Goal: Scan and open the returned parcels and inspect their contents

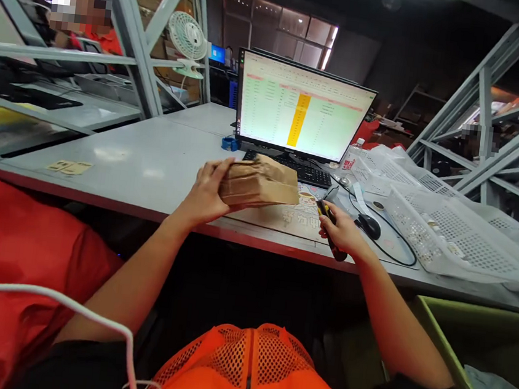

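A brown paper-wrapped package (265,184) with creased sides is in my left hand (209,189), gripped by its left end. It is held over the front of the desk, before the keyboard (308,172). My right hand (342,228) is closed round a black and yellow utility knife (330,227), to the right of the package and apart from it. Below the knife and package lies a printed desk mat (296,223). A black computer mouse (369,226) is just right of my right hand.
A lit monitor (300,109) stands behind the keyboard. White perforated baskets (459,234) line the desk's right side, near a plastic bottle (352,155). Blue tape (230,144) and yellowish labels (70,167) lie on the left. A green bin (439,337) is at lower right. Metal posts frame the desk.
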`<state>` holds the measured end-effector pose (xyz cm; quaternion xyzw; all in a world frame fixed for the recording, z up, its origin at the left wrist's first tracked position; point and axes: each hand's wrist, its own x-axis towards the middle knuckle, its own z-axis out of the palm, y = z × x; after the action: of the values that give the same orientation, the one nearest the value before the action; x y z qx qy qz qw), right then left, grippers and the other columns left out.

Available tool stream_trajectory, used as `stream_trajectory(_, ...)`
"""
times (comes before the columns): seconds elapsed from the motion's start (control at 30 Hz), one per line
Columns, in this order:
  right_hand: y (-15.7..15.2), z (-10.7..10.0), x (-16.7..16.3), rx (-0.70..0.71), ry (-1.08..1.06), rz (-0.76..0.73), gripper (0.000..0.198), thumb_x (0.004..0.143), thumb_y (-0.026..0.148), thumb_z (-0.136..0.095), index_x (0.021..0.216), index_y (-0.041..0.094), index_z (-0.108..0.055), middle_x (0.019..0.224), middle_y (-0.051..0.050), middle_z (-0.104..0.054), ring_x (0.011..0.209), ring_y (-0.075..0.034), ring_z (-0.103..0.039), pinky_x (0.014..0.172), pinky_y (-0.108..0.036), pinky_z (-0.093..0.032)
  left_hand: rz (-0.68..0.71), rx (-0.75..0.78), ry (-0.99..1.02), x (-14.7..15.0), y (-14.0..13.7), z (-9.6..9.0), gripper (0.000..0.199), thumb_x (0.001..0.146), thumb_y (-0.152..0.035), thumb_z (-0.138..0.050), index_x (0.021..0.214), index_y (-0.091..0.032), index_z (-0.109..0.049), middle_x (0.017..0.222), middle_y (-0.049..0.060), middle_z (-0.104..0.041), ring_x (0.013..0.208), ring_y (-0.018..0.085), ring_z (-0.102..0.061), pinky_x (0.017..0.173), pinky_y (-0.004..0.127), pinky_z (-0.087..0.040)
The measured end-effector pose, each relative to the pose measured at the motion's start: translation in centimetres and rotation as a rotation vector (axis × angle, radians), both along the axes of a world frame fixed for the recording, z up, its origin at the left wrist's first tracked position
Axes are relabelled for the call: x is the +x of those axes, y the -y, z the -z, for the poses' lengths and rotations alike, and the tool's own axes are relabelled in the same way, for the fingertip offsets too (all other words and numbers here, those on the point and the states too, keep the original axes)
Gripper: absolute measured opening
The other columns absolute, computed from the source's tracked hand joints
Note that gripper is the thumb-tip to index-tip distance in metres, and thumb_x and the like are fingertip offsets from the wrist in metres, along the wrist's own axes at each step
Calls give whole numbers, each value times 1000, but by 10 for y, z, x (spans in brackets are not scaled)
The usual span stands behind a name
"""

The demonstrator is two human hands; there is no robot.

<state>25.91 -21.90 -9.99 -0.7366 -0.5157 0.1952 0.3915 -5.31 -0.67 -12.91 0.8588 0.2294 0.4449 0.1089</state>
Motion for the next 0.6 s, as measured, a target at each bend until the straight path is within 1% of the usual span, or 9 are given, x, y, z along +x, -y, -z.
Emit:
stream_trajectory(0.07, 8, -11, -12, -15, 28, -38, 63, 101, 30, -56, 162, 21, -45, 104, -7, -69, 71, -16, -73, 63, -27, -61, -103, 157, -119, 0, 29, -20, 106, 75, -37, -90, 165, -24, -38, 149, 17, -44, 149, 45, -32, 128, 63, -26)
stream_trajectory(0.13, 17, -21, -31, -6, 112, -87, 64, 102, 31, -53, 164, 22, -42, 109, -9, -71, 70, -18, -74, 66, -31, -63, -165, 234, -218, 5, 57, -30, 99, 76, -25, -85, 165, -20, -40, 148, 20, -44, 150, 48, -27, 129, 66, -20)
stream_trajectory(0.2, 23, -29, -53, 16, 246, -103, 64, 103, 32, -51, 165, 20, -42, 106, -11, -75, 68, -21, -74, 73, -36, -64, -203, 257, -277, 14, 80, -32, 97, 78, -22, -81, 165, -15, -39, 148, 23, -45, 148, 49, -30, 127, 67, -18)
stream_trajectory(0.27, 24, -32, -72, 51, 382, -90, 63, 104, 30, -49, 165, 16, -43, 107, -14, -77, 78, -26, -76, 83, -42, -63, -231, 270, -311, 21, 95, -29, 95, 81, -24, -79, 166, -13, -38, 146, 26, -46, 143, 48, -36, 125, 68, -20)
stream_trajectory(0.37, 17, -30, -90, 103, 540, -62, 64, 103, 26, -45, 165, 13, -43, 120, -18, -78, 105, -34, -75, 97, -47, -58, -261, 305, -321, 25, 104, -23, 92, 83, -26, -76, 166, -13, -38, 145, 25, -48, 138, 47, -40, 122, 66, -24)
stream_trajectory(0.4, 13, -29, -94, 102, 579, -52, 64, 102, 25, -44, 165, 13, -42, 123, -18, -77, 110, -35, -74, 99, -48, -57, -264, 316, -317, 25, 104, -22, 91, 84, -27, -75, 166, -14, -38, 144, 25, -49, 137, 46, -40, 121, 65, -24)
stream_trajectory(0.47, 5, -28, -100, 60, 641, -22, 66, 102, 24, -42, 167, 12, -39, 123, -19, -77, 110, -36, -74, 98, -48, -57, -264, 329, -304, 24, 103, -21, 92, 83, -26, -74, 167, -16, -37, 143, 23, -50, 136, 45, -40, 120, 64, -25)
stream_trajectory(0.6, -2, -23, -115, -89, 746, 68, 70, 102, 20, -38, 171, 13, -28, 114, -22, -78, 98, -36, -77, 89, -48, -59, -255, 340, -290, 20, 99, -17, 95, 79, -24, -74, 167, -21, -38, 142, 21, -52, 132, 44, -42, 117, 63, -29)
